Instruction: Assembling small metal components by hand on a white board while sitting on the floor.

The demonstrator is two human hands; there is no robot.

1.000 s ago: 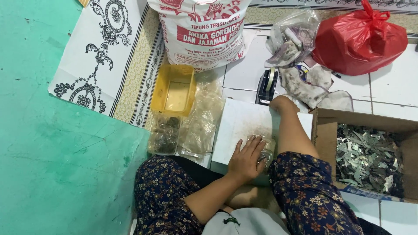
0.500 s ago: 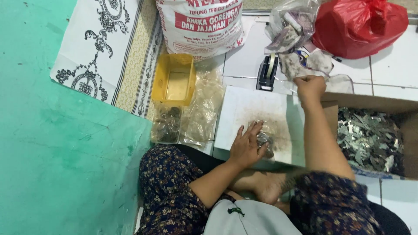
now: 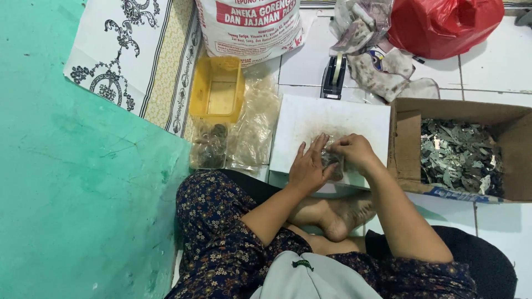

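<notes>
A white board (image 3: 332, 119) lies on the tiled floor in front of my crossed legs. On its near edge sits a small clear plastic packet (image 3: 331, 158) with dark small pieces inside. My left hand (image 3: 308, 166) rests flat beside the packet with fingers touching it. My right hand (image 3: 354, 152) pinches the packet's top from the right. Both hands meet over the packet, which they partly hide.
A cardboard box (image 3: 407, 144) of grey metallic scraps stands right of the board. A yellow plastic tub (image 3: 217, 91) and clear bags (image 3: 252, 130) lie to the left. Behind are a black tape dispenser (image 3: 334, 75), a white printed sack (image 3: 249, 27), a red bag (image 3: 440, 25) and rags.
My right hand has come back from the far side near the tape dispenser to the packet on the board. The left hand stayed on the packet.
</notes>
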